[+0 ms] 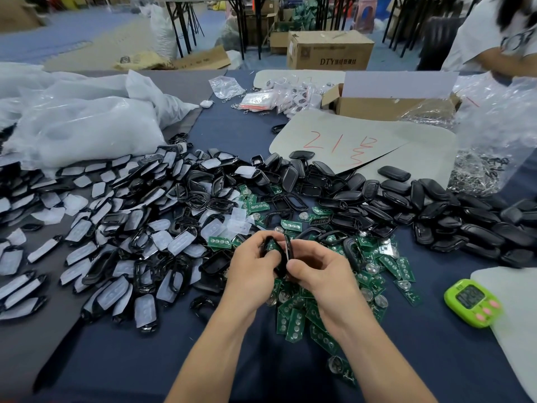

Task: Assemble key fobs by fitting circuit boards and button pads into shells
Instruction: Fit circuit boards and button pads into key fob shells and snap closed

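My left hand (252, 264) and my right hand (318, 270) meet above the table's middle and together grip a black key fob shell (277, 248) held on edge, a green circuit board showing inside it. Under and right of my hands lies a heap of green circuit boards (302, 312) with round button cells. Black shell frames with white button pads (122, 228) cover the table's left half. Closed black fob shells (453, 210) are piled at the right.
A green timer (472, 301) sits at the right edge. Grey sheets (357, 141), an open cardboard box (389, 103) and clear bags of metal rings (479, 167) lie behind. White plastic bags (81, 123) fill the far left. Another person (499, 39) stands at far right.
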